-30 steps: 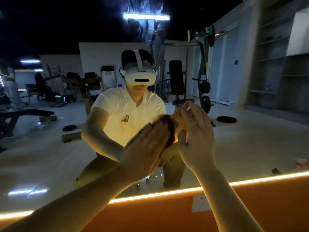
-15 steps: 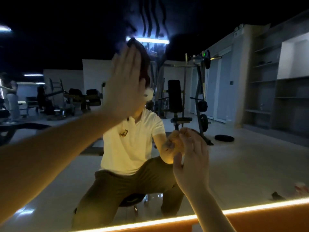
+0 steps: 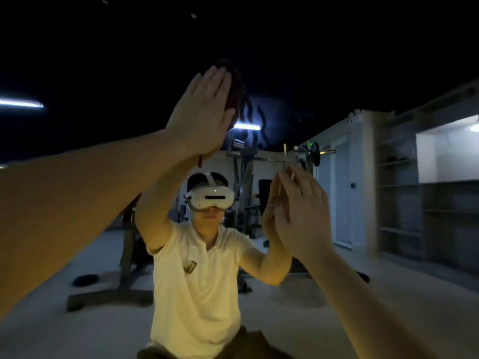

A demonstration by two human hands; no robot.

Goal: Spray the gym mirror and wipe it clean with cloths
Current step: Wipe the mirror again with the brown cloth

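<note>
Higher up the mirror (image 3: 103, 47) than before, the dark cloth (image 3: 237, 86) is pressed by the flat left hand (image 3: 201, 115); the right hand (image 3: 302, 216) is laid straight-fingered lower right, bare glass between them.

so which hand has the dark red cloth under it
The left hand, raised high, presses the dark red cloth flat on the mirror; the right hand sits lower, with no red cloth.
</note>
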